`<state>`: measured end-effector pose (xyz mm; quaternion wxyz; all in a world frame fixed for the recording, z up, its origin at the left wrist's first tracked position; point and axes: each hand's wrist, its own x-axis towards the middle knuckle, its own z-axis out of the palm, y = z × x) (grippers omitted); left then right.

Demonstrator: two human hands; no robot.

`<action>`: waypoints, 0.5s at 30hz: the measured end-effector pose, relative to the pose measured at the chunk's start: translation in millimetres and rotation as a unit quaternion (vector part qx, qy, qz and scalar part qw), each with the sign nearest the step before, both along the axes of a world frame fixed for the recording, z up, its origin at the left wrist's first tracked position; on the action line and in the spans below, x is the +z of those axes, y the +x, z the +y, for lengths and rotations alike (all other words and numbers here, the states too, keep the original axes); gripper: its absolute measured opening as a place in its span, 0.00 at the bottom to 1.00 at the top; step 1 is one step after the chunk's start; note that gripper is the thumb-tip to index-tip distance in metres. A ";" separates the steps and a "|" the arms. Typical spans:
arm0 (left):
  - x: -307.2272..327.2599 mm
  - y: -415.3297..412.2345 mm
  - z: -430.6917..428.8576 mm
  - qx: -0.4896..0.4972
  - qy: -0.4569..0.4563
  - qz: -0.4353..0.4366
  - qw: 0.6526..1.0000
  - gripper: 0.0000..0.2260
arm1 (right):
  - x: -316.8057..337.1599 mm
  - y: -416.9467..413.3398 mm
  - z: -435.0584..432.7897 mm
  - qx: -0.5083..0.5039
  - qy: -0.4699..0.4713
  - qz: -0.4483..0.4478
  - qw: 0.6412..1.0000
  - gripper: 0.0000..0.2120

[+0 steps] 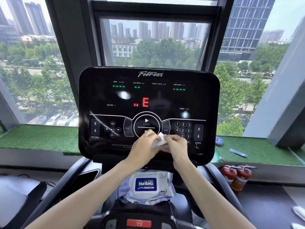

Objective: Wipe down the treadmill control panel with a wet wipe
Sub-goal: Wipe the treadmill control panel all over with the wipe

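Note:
The black treadmill control panel (149, 100) stands upright in front of me, its display lit with a red "E" and green dashes. A small folded white wet wipe (158, 140) is held between both hands just in front of the panel's lower middle, below the START button. My left hand (144, 147) grips the wipe's left side with curled fingers. My right hand (177, 145) pinches its right side. The hands hide part of the number keypad and the stop button.
A pack of wet wipes (148, 185) with a blue label lies on the console tray below the panel. A red stop button (139, 223) sits at the bottom. Two red fire extinguishers (236, 176) stand at the right. Green turf (41, 138) lines the window ledge.

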<state>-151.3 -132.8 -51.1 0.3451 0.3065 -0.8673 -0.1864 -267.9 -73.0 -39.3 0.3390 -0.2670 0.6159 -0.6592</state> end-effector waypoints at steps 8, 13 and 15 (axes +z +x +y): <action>44.9 -4.7 -52.3 0.132 -0.131 0.096 0.978 0.06 | -36.0 -13.3 21.5 -0.043 0.011 0.391 0.919 0.11; 15.8 -20.1 -47.7 0.086 -0.228 0.003 0.970 0.13 | -70.3 -20.4 36.1 -0.019 0.036 0.644 0.764 0.18; -2.4 -20.0 -37.7 -0.062 -0.365 -0.150 0.917 0.18 | -77.9 -21.1 38.0 0.003 0.044 0.685 0.727 0.22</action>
